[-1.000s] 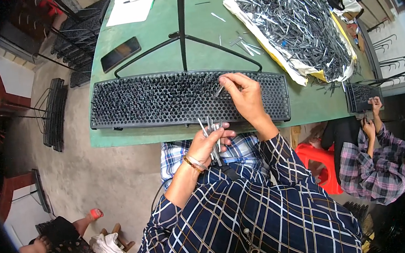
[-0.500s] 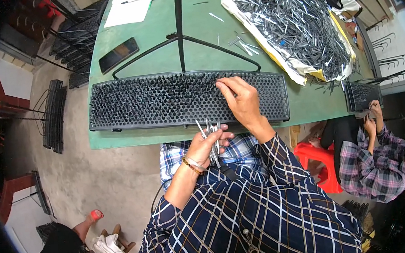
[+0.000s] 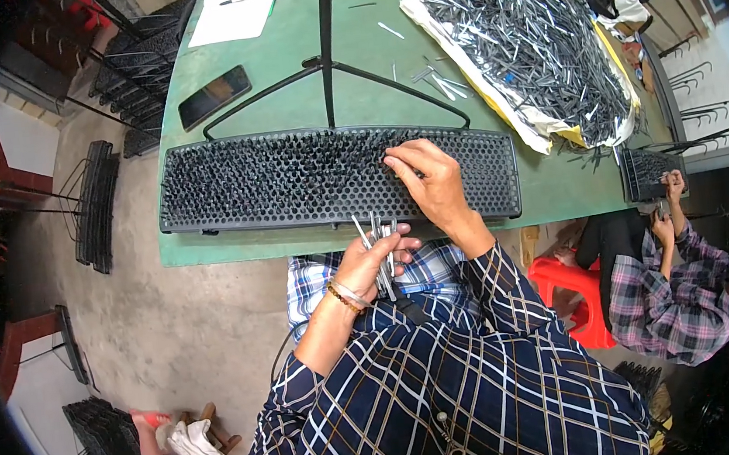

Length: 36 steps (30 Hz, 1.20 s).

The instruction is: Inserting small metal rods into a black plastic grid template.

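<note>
One long black perforated tray (image 3: pixel 290 182) is seen under the right hand's fingers (image 3: pixel 402 164). One phone (image 3: pixel 213 97) and one heap of grey rods (image 3: pixel 531 45) are counted beyond the fingertips.

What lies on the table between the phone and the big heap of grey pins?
In the head view, a black stand with spread legs stands between the phone and the heap of pins; few loose pins lie there.

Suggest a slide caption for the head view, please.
Right hand on a black perforated tray; left hand holds grey pins.

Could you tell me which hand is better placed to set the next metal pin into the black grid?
Right hand: it rests on the black grid; left hand holds the pins.
</note>
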Each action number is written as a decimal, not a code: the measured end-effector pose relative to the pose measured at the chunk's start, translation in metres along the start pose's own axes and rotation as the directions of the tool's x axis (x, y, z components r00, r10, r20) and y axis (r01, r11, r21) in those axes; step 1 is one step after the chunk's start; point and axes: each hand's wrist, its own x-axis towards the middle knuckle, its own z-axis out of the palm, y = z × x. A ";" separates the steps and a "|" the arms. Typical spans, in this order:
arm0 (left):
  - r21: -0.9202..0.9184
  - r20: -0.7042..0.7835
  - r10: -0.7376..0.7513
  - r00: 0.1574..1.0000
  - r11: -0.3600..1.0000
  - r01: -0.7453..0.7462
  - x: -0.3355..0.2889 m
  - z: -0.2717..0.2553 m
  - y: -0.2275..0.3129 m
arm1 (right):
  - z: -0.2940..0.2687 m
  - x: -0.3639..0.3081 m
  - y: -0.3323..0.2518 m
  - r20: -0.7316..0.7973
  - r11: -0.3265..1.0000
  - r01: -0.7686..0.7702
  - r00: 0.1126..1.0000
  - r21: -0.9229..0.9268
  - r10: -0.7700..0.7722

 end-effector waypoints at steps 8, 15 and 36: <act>-0.033 0.012 -0.001 1.000 0.999 0.002 -0.001 0.004 0.000 | 0.000 0.000 -0.003 -0.020 0.980 0.069 0.997 -0.186 -0.075; -0.006 0.033 0.020 0.999 1.000 -0.019 -0.006 0.007 0.005 | -0.003 -0.005 -0.010 -0.046 0.997 0.021 0.999 -0.076 -0.024; 0.099 0.090 0.023 0.996 0.995 -0.031 -0.005 0.004 -0.001 | -0.013 -0.005 -0.022 0.392 0.634 -0.552 0.833 0.541 0.391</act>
